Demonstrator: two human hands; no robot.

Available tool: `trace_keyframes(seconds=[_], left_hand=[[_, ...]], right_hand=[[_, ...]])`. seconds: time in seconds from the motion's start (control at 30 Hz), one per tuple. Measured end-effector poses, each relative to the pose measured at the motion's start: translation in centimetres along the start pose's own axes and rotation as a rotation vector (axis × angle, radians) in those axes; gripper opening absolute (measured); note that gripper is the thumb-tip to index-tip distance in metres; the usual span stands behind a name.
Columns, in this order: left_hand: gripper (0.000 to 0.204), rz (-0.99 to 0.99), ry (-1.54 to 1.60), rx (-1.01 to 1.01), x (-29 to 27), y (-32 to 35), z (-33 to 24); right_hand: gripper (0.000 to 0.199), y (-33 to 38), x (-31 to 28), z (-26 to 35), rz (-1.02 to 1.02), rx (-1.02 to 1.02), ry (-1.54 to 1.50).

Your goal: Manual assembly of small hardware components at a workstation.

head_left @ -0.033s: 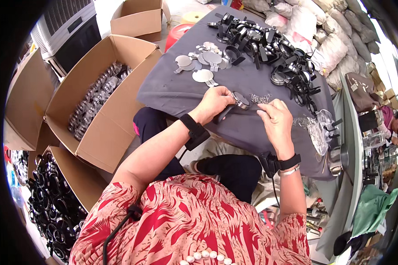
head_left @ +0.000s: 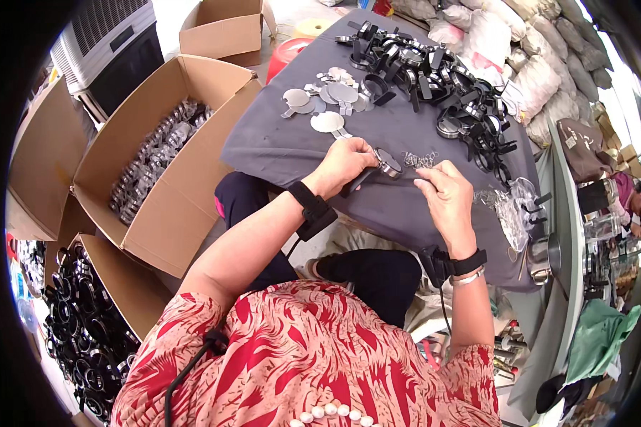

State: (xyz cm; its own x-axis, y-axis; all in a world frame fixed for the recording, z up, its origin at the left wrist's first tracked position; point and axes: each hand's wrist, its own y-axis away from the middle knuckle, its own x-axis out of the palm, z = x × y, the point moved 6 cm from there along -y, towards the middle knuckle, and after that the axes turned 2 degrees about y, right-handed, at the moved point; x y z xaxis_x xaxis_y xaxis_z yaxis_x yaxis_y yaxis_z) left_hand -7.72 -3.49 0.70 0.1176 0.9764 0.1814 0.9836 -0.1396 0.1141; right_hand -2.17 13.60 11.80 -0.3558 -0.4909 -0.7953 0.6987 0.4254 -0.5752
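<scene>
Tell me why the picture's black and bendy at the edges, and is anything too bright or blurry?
Head view: the fisheye lens gives black corners and bends edges; head view: the floor by the farthest cardboard box glares white; head view: the left hand looks fairly clear, the far right rim smeary.

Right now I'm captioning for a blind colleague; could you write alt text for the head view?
A person's left hand holds a round watch-like piece at a grey table, the right hand close by, near small metal bits. Beyond lie pale discs and a heap of black pieces; open cardboard boxes stand left.
</scene>
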Motion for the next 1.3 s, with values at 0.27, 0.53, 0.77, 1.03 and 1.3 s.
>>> trace_keyframes(seconds=[0.27, 0.53, 0.77, 1.03, 1.3], left_hand=[[0.003, 0.08, 0.029, -0.019, -0.9, -0.9, -0.3], [0.003, 0.102, 0.024, 0.012, -1.3, -1.9, -0.1], [0.02, 0.008, -0.437, 0.556, -1.4, 0.8, -0.8], [0.021, -0.075, -0.705, 0.649, -0.7, 1.7, -2.3], [0.021, 0.118, -0.247, 0.06, -1.5, -1.0, -0.5]], right_hand=[[0.017, 0.3, 5.4, -1.7, 0.237, 0.505, -0.961], [0.02, -2.6, 8.1, -1.7, 0.166, 0.105, -0.559], [0.015, -3.5, 8.6, -1.5, 0.236, 0.046, -0.51], [0.01, -6.3, 9.6, -2.1, 0.645, 0.291, -0.766], [0.009, 0.6, 8.7, -7.0, -0.294, 0.594, -1.081]])
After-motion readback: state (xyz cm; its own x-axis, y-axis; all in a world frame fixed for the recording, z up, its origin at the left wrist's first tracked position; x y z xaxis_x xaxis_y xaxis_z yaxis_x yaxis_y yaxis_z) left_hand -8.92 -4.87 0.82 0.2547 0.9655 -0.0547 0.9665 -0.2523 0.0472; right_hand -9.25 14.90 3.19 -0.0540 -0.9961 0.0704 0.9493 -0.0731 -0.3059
